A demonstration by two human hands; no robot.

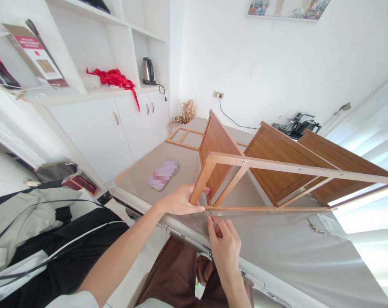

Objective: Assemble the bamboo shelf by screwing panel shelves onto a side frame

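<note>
A wooden shelf frame (271, 164) with several brown panels lies on its side on the grey table. My left hand (181, 200) grips the end of it, with the thumb and fingers around the corner post. Just below the lower rail (245, 209), my right hand (224, 237) pinches a thin metal piece (210, 212) that stands against the rail near the left corner. It looks like a screw or a small key; its lower part is hidden by the fingertips. Several screws (316, 227) lie loose on the table to the right.
A phone (163, 174) lies on the table (139, 171) to the left, and a small wooden frame (184, 137) behind it. A plastic bag (332, 225) rests near the screws. Black appliances (301, 125) stand at the back right, and clothes (36, 214) are heaped at left.
</note>
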